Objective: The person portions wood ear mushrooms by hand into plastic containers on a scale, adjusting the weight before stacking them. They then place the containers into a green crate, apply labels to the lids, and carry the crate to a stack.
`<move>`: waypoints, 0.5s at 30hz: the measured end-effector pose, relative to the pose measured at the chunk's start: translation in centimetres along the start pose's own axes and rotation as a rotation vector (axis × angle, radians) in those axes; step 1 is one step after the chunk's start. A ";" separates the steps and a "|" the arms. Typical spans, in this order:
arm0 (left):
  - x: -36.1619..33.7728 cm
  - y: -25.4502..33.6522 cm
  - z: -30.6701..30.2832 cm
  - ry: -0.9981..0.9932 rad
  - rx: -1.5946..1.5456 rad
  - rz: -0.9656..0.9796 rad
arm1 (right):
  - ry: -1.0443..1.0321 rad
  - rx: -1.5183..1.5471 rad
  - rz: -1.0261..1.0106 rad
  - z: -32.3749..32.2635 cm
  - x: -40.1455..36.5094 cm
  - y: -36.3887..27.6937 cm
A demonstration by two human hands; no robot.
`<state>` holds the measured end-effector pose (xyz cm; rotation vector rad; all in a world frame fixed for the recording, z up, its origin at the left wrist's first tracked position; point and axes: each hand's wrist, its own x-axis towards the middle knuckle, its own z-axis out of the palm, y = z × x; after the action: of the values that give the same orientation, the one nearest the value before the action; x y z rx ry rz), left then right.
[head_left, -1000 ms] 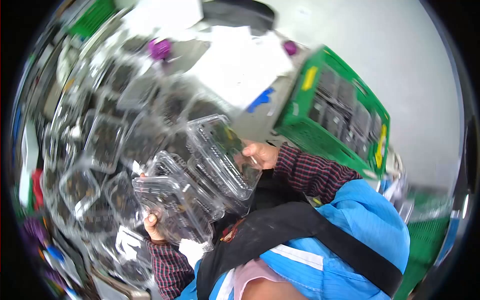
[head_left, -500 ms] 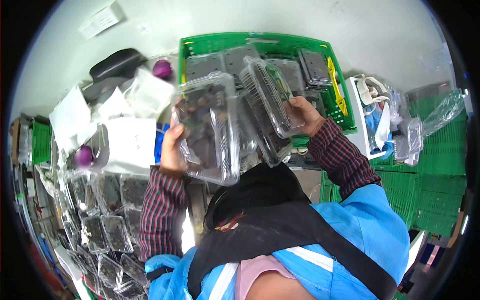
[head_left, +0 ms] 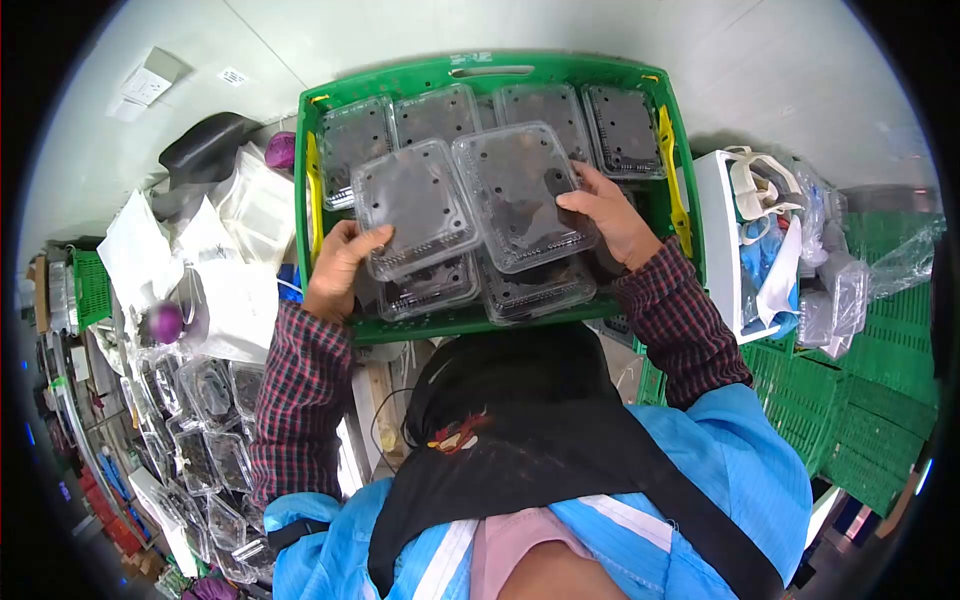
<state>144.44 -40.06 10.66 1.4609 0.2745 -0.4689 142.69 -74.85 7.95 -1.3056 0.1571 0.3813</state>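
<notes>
Left hand pinches the near-left corner of the left clamshell, thumb on the lid. Right hand grips the right clamshell, fingers spread over its right edge. Both sit side by side above stacked clamshells in the green crate.

green crate packed edge to edge with clear boxes, free room only above, white bin hard alongside
</notes>
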 end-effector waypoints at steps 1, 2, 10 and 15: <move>-0.1 -0.2 -0.3 -0.047 -0.069 -0.024 | -0.007 0.041 0.007 0.0 -0.3 0.2; 0.3 -0.9 -1.7 -0.074 -0.090 -0.016 | -0.012 0.025 -0.006 0.5 -0.9 -0.1; -6.4 0.5 -7.5 0.046 0.081 -0.029 | 0.185 0.199 -0.005 -8.3 -9.2 0.6; -6.0 -2.4 -7.0 0.096 0.440 0.019 | 0.568 -1.242 -0.104 -8.0 -9.0 4.3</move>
<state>138.82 -32.39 10.55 1.9174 0.2426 -0.4626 133.57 -83.27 4.93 -2.6255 0.3534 -0.0467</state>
